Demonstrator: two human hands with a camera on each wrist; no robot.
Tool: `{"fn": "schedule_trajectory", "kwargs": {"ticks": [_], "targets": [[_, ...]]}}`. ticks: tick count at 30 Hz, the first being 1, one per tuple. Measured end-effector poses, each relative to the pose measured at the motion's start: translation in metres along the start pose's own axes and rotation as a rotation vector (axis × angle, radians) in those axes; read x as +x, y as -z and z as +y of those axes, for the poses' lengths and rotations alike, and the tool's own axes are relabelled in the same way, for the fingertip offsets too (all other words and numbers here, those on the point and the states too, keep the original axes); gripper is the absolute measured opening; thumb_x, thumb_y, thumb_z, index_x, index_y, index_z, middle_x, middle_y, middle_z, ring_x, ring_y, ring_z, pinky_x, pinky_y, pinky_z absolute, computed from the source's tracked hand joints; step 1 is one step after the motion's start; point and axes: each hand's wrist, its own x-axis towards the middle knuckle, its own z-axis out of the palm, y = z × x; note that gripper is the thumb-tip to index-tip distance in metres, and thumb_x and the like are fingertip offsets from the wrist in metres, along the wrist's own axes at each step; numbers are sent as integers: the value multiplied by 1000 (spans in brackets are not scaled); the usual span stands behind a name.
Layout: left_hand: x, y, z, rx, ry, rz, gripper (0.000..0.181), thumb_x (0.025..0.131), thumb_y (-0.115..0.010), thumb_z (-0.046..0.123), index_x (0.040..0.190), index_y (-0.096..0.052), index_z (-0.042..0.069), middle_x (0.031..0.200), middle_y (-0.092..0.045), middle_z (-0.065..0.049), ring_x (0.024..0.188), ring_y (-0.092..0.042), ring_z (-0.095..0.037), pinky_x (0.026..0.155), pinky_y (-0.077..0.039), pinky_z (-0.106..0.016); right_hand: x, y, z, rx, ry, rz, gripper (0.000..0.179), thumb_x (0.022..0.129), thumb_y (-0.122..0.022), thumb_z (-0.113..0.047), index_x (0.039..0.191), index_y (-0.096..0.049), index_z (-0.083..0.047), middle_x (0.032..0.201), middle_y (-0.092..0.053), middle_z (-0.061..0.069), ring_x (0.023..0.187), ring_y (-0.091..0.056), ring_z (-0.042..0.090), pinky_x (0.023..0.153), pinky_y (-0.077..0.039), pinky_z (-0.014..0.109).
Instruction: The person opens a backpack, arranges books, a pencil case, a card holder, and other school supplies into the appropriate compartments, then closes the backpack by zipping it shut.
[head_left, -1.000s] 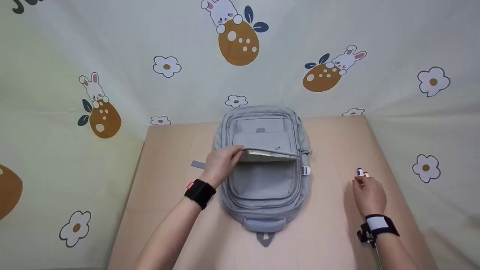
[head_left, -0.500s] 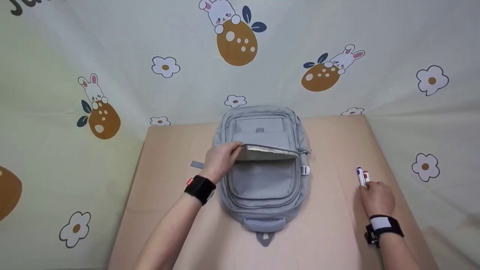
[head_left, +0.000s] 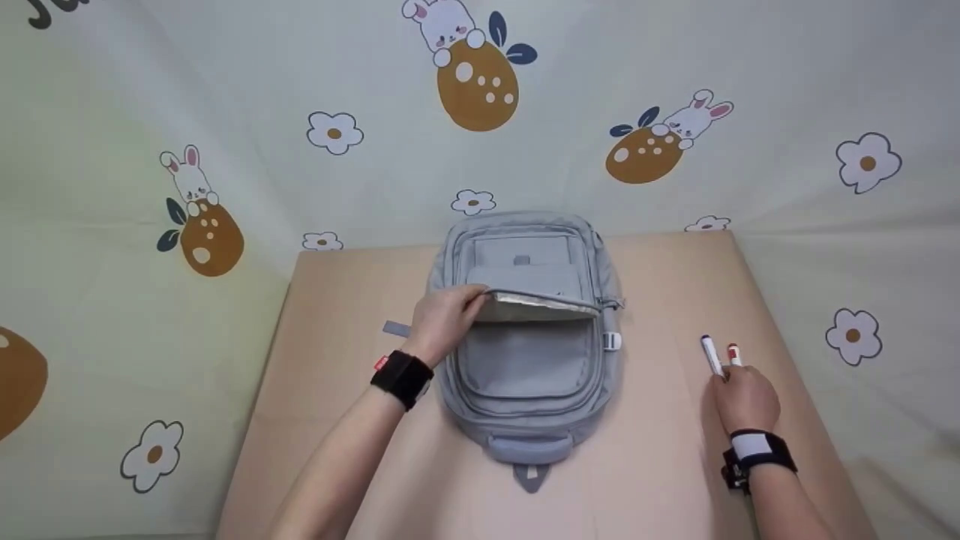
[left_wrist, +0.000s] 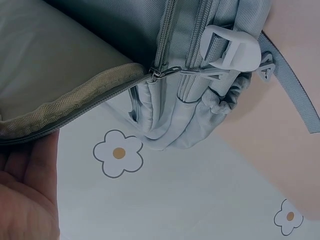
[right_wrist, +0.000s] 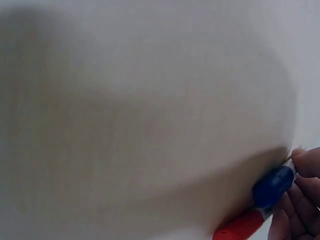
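Observation:
A grey backpack (head_left: 529, 427) lies front up, its front pocket unzipped. My left hand (head_left: 446, 319) grips the pocket flap (head_left: 540, 308) by its zipper edge and lifts it, baring the pocket's grey inside (head_left: 529, 360). In the left wrist view the flap's zipper (left_wrist: 95, 98) runs to a slider at the corner, with my fingers (left_wrist: 42, 165) under the edge. To the right of the backpack, my right hand (head_left: 748, 401) holds two white markers, one blue-purple-ended marker (head_left: 711, 354) and one red-ended marker (head_left: 734, 354). Their lower ends are hidden by the hand.
The backpack rests on a light-brown tabletop (head_left: 337, 300). A pale cloth (head_left: 570, 165) printed with rabbits and flowers stands behind and at both sides. A side buckle (head_left: 611, 341) and a grey strap (head_left: 396, 328) stick out from the backpack.
My right hand has shifted slightly, and more of the markers shows. The blue-purple-ended one has tilted left, away from the red-ended one. My left hand has raised the flap a little.

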Motion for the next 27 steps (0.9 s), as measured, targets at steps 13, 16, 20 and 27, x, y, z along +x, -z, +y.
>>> {"fn": "schedule_trajectory", "kwargs": {"ticks": [13,16,20,27], "targets": [[-1,-2,-2,-6,12,6,19,101,-66,24,113,-78,15,104,-77,1,91,-73,-16,75,-58,-37,-9,4,-40,75,288,274,22,87,-77,-3,107,-75,4,93,-71,19,80,-66,36,68,-48,49],[-2,-2,-2,-6,3,14,19,101,-66,24,113,-78,15,104,-77,1,90,-73,-17,76,-58,-37,-18,3,-57,107,491,360,25,82,-81,-1,106,-76,0,94,-72,15,83,-66,34,71,-48,48],[-3,-2,-2,-11,-6,19,19,101,-66,23,113,-78,14,104,-77,0,90,-73,-18,76,-58,-37,-29,-5,-90,177,766,401,29,79,-82,-2,107,-77,-3,95,-73,10,84,-67,29,70,-50,44],[-3,-4,0,-6,-7,21,18,101,-66,23,112,-78,15,103,-77,0,91,-73,-17,77,-58,-37,-46,-35,-168,208,1079,289,20,85,-80,-10,105,-78,-10,98,-72,1,85,-65,20,69,-53,35]]}}
